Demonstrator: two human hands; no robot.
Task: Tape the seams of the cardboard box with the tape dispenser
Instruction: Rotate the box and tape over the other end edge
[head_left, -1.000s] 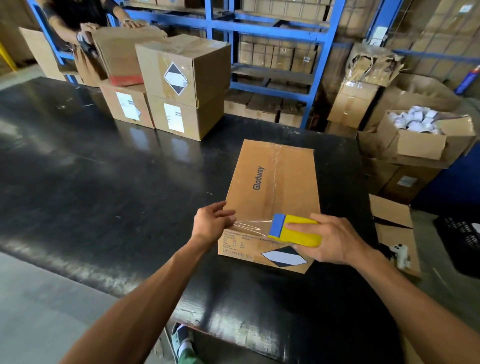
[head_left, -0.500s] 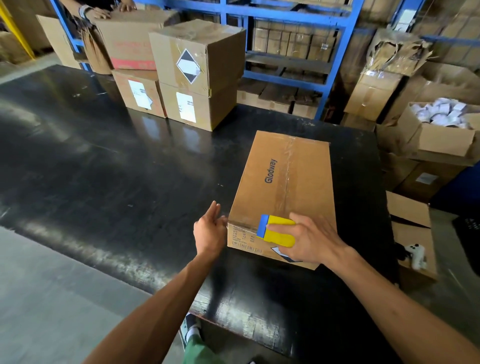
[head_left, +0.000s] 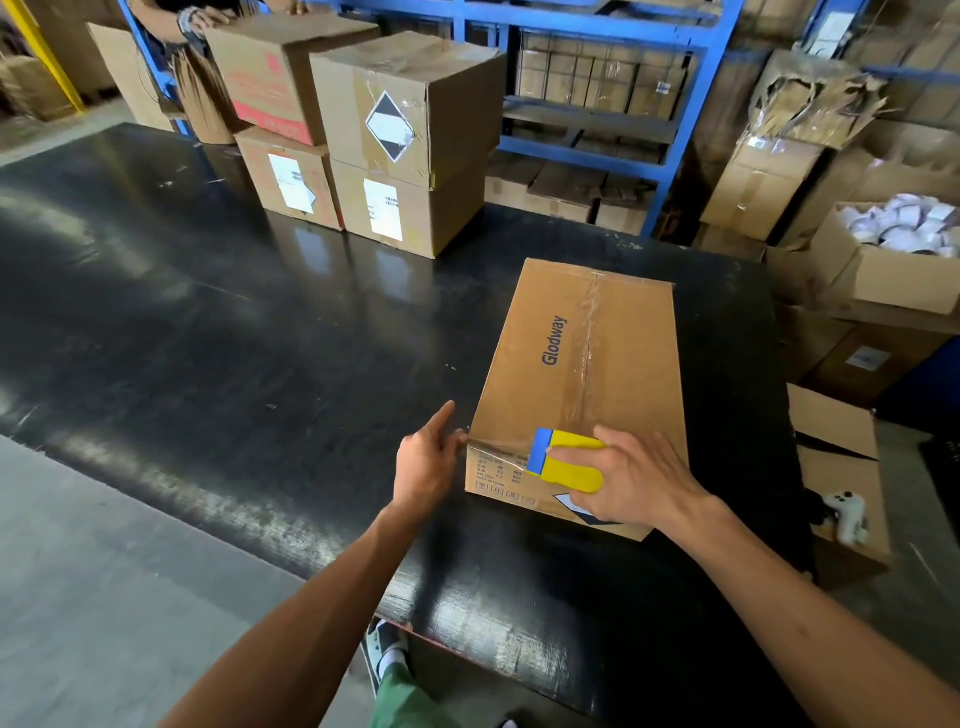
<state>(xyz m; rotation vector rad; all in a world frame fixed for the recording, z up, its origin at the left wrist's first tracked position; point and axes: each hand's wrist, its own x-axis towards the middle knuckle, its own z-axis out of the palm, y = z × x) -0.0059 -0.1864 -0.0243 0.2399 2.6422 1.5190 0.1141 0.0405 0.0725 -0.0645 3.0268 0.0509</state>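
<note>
A flat brown cardboard box (head_left: 618, 364) marked "Glodway" lies on the black table (head_left: 234, 338), with clear tape along its centre seam. My right hand (head_left: 634, 478) grips a yellow and blue tape dispenser (head_left: 563, 460) pressed against the box's near top edge, where tape runs across that edge. My left hand (head_left: 426, 462) rests at the box's near left corner, index finger stretched out and fingers apart, touching the corner with nothing in it.
Stacked cardboard boxes (head_left: 405, 140) stand at the table's far edge, where another person's hands (head_left: 200, 21) rest on one. Blue shelving (head_left: 597, 104) runs behind. Open cartons (head_left: 893, 260) and a white game controller (head_left: 847, 514) sit to the right.
My right hand has slid the dispenser left along the box's near edge, laying tape. My left hand let go of the tape end and now rests open at the corner.
</note>
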